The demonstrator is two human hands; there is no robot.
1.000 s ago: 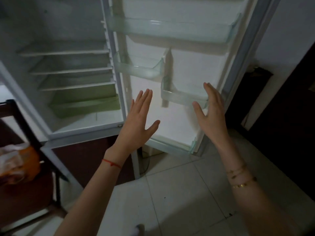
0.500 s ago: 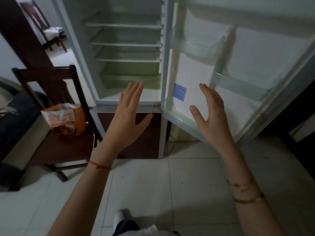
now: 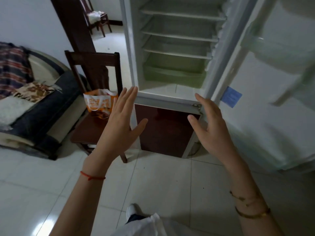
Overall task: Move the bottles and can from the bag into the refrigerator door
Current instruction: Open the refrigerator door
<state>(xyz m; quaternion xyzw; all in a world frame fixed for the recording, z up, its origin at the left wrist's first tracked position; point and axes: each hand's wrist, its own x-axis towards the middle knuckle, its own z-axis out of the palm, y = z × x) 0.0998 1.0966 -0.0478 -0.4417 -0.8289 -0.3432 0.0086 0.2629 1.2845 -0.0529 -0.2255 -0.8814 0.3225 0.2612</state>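
Note:
An orange and white plastic bag [image 3: 98, 103] sits on the seat of a dark wooden chair [image 3: 92, 65] left of the refrigerator [image 3: 173, 48]; its contents are hidden. The refrigerator stands open with bare shelves, and its door [image 3: 265, 103] swings out at the right with a blue sticker [image 3: 231, 97]. My left hand [image 3: 119, 123] is raised with fingers spread, just right of the bag and holding nothing. My right hand [image 3: 211, 128] is raised and empty too, in front of the door hinge. No bottle or can shows.
A sofa [image 3: 34, 109] with a blanket and cushions lies at the left. A dark wooden post [image 3: 73, 24] rises behind the chair, with another chair [image 3: 97, 16] in the far room. White floor tiles [image 3: 162, 181] spread below; my shoe [image 3: 133, 210] shows at the bottom.
My view has swung left and down, from the door shelves to the chair and bag. Both hands stay raised and empty; the bag now lies close to my left hand.

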